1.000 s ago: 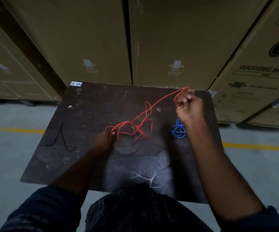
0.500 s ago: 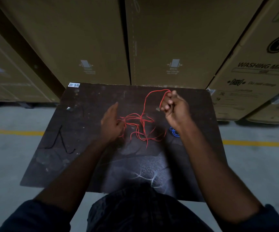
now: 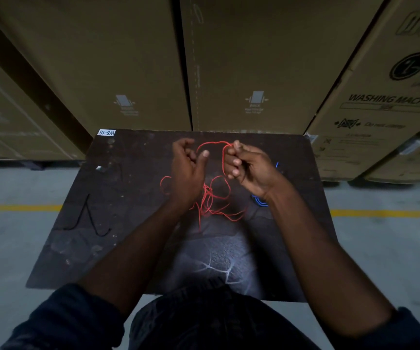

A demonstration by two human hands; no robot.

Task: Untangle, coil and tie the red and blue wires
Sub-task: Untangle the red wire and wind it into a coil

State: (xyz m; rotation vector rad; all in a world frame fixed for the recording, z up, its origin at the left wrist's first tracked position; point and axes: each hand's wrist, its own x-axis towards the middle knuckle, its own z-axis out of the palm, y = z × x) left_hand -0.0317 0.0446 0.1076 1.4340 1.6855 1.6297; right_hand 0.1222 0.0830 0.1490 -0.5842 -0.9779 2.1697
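Observation:
The red wire [image 3: 214, 198] lies in a loose tangle on the dark table [image 3: 133, 248], between my two wrists. One strand rises from it in an arch. My right hand [image 3: 250, 165] pinches the right end of that arch in curled fingers. The arch's left end runs down into my left hand [image 3: 187, 170], between its curled fingers and raised thumb. Both hands are held up over the far half of the table, close together. The blue wire [image 3: 260, 202] lies in a small bundle on the table, mostly hidden behind my right wrist.
A thin black bent wire [image 3: 90, 218] lies on the table's left side. A white label [image 3: 106, 132] marks the far left corner. Tall cardboard boxes [image 3: 254, 72] stand right behind the table. Concrete floor with a yellow line [image 3: 17, 207] lies on both sides.
My left hand has lifted off the tangle and moved up and right. My right hand has come left toward it, so the taut strand now slackens into a short arch.

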